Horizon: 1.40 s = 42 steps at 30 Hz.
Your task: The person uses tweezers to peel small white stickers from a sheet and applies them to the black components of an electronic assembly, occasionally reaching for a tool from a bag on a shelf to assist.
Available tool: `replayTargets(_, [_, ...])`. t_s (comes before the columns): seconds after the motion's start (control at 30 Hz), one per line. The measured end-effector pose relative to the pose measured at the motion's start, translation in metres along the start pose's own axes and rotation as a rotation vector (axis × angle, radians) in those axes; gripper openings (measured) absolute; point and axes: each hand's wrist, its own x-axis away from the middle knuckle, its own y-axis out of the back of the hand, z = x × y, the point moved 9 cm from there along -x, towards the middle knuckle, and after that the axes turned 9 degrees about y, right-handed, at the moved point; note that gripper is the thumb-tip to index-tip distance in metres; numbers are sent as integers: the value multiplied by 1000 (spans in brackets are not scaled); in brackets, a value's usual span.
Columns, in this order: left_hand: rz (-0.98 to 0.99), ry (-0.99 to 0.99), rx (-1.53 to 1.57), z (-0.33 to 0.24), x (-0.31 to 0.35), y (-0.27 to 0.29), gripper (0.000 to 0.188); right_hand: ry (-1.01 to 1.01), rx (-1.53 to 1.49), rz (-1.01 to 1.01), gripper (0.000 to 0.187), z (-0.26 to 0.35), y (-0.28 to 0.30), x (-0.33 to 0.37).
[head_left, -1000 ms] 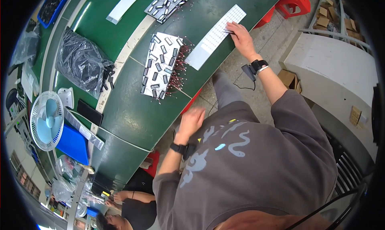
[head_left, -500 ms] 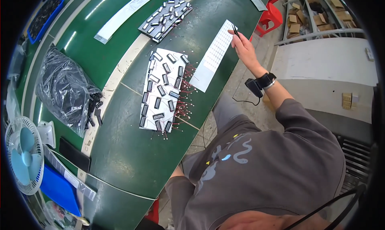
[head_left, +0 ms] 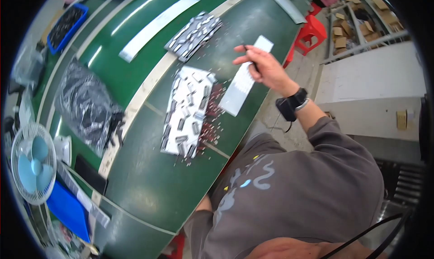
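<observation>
The right hand (head_left: 270,72) has its fingers clamped on a thin black stick (head_left: 256,67), pointing up-left; the long white strip (head_left: 235,98) slants up-right.

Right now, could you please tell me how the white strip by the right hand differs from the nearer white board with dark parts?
The white strip is narrower; the white board is broader. The board carries many dark oblong parts, while the strip shows none. Red wires fan from the board's right side; none edge the strip. The right hand partly hides the strip, not the board. Both lie on the green table.
</observation>
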Motion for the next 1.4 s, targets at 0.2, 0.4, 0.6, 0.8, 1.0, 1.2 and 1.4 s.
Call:
replayTargets(0.2, [9,-136,-122,-35,-27,11,44,-35,-573,-77,42,-6,-12,3])
replayTargets(0.4, [-26,-145,-215,-22,-28,22,43,22,-676,25,42,-28,-5,2])
replayTargets(0.6, [17,-80,-263,17,25,0,43,111,-606,22,40,-39,5,1])
replayTargets(0.8, [234,83,205,-39,94,21,40,84,-758,59,35,-21,10,17])
replayTargets(1.0, [428,198,350,-131,135,64,38,241,-458,-35,33,-17,7,22])
replayTargets(1.2, [324,-28,197,-184,122,81,38,324,-217,-27,36,-14,14,38])
replayTargets(1.4, [327,-19,261,-167,114,80,39,273,-183,-15,37,-22,12,41])
